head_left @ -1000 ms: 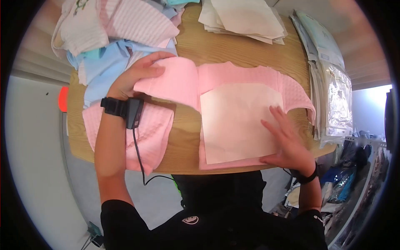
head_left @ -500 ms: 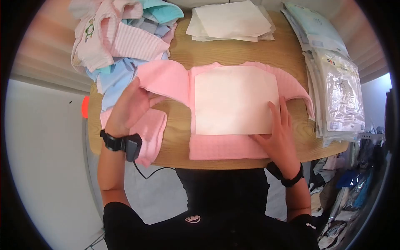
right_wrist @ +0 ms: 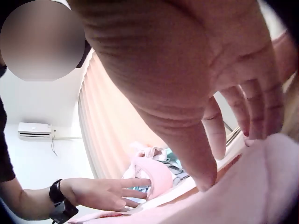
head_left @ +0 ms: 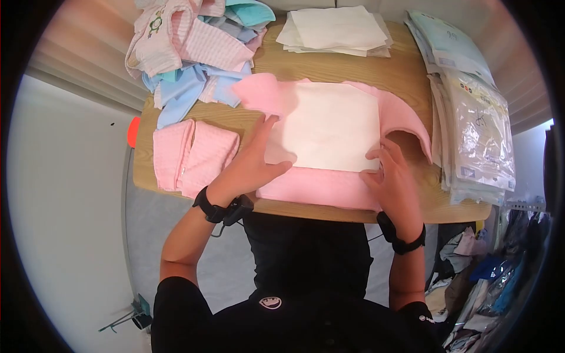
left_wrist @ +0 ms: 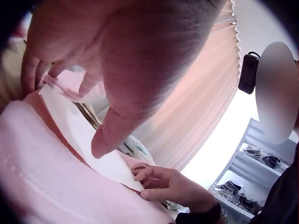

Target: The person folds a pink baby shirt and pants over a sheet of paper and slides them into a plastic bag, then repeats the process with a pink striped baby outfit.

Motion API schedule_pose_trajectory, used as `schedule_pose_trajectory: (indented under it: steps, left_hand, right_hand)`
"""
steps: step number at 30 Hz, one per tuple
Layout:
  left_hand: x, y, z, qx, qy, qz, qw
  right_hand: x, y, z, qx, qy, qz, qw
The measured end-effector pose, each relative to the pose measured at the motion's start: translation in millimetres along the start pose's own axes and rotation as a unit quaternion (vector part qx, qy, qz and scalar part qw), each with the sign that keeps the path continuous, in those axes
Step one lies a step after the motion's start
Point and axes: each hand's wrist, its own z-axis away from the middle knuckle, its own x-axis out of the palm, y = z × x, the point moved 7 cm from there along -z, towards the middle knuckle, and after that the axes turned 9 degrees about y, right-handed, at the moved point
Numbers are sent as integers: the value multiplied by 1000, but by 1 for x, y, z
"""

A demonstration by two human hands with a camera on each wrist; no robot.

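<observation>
Starting at the far left, you've got a folded pink garment (head_left: 194, 156) on the table (head_left: 265, 62), below the heaped clothes (head_left: 194, 53) that fill the upper left. Now your left hand (head_left: 250, 170), left of centre: the grip is spread, thumb well apart from the fingers. Those fingers reach up to the left sleeve (head_left: 259, 97) and touch its pink cloth, with nothing clamped between them and the thumb. Your thumb points right, over the lower left part of the white sheet (head_left: 332, 126); whether it bears down, you can't tell from here.

And there's the main piece, right in the middle: the pink top (head_left: 321, 188) lies flat on the table with the white sheet on it, a wide pink band showing below the sheet's lower edge. Beyond them, at top centre, sits a stack of pale sheets (head_left: 335, 29).

Moving right, your right hand (head_left: 397, 185) is at the sheet's lower right corner. Fingers gently bent, thumb apart from them; the thumb tip rests at the edge where sheet meets pink cloth. Whether a fingertip catches the sheet's side, you can't tell. Just above that hand, the right sleeve (head_left: 406, 120) curves out and down, and at the far right lie the bagged garments (head_left: 477, 129), in shiny clear plastic.
</observation>
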Motion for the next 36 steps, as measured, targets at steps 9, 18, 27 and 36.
schedule_pose_trajectory:
  steps: [9,18,27,36]
  left_hand:
    - [7,14,47,53,28,-79,995]
    - [5,-7,69,21,103,-15,994]
    - [14,26,91,225,220,-250,916]
    - [23,21,93,291,231,-230,900]
  right_hand:
    - [1,-7,33,-39,34,-30,998]
    - [10,-15,44,-114,95,25,989]
    - [8,48,35,203,97,-418,880]
    - [-13,50,10,123,146,-442,877]
